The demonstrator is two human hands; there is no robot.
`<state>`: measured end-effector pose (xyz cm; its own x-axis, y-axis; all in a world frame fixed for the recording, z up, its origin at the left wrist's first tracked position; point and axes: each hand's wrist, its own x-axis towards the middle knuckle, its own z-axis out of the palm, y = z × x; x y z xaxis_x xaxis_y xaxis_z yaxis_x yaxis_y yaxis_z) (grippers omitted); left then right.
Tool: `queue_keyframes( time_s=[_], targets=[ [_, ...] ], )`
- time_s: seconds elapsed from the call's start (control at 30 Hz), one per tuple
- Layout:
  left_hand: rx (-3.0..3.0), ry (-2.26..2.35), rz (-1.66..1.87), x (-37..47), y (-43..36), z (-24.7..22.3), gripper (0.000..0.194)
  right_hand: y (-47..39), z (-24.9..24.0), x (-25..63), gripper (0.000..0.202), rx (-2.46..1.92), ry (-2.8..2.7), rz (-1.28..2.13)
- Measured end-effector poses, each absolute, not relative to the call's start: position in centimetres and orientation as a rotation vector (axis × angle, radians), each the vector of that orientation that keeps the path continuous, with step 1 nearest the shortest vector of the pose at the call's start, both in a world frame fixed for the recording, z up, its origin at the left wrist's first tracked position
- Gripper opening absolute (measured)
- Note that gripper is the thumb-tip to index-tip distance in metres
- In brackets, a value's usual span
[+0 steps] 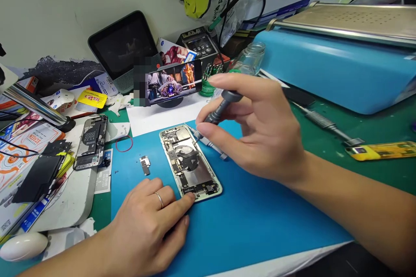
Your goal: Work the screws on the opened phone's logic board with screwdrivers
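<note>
An opened phone housing (203, 172) with its inner parts exposed lies tilted on the blue mat. My left hand (152, 220) rests at its lower end, the index finger stretched out and pressing on the bottom edge, holding nothing. Above the phone's upper right side, my right hand (260, 125) is closed round a dark grey precision screwdriver (216, 114). The thin tip points down toward the phone's right edge; whether it touches is too small to tell. Left of the phone sit small metal shield plates (145, 165) and a few tiny dark specks.
A second opened phone (91, 143) lies on a white stand at left, beside a red rubber band (124, 143). Behind stand a phone playing video (173, 84), a smart display (125, 47) and a glass jar (253, 57). A blue machine (325, 69) fills the right back.
</note>
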<state>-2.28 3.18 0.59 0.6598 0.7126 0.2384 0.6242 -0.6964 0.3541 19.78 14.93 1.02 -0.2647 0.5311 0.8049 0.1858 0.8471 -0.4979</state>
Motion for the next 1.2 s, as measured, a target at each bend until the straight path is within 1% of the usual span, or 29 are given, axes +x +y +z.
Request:
queue_keyframes(
  time_s=[0.17,0.37,0.43,0.63,0.87,1.0,1.2],
  targets=[
    [2.639,1.075,0.544,-2.3,3.1,0.6,0.036,14.1,0.3,19.5,0.067,-0.48,-1.775,0.484],
    [2.666,1.051,0.536,-2.2,3.2,0.8,0.029,13.0,-0.6,19.9,0.072,-0.311,-1.893,0.538],
    [2.669,1.052,0.547,-2.1,3.3,0.9,0.029,12.6,-0.8,20.0,0.069,-0.295,-1.937,0.56],
    [2.656,1.05,0.579,-2.0,3.3,0.7,0.031,12.5,-1.1,20.0,0.05,-0.227,-2.047,0.653],
    [2.641,1.052,0.557,-2.1,3.3,0.7,0.032,12.5,-1.1,19.7,0.04,-0.178,-2.107,0.574],
    [2.621,1.063,0.541,-2.2,3.2,0.6,0.03,12.4,-1.0,19.7,0.038,-0.163,-2.106,0.542],
    [2.627,1.066,0.549,-2.2,3.2,0.7,0.03,12.6,-0.9,19.7,0.039,-0.151,-2.132,0.505]
  ],
)
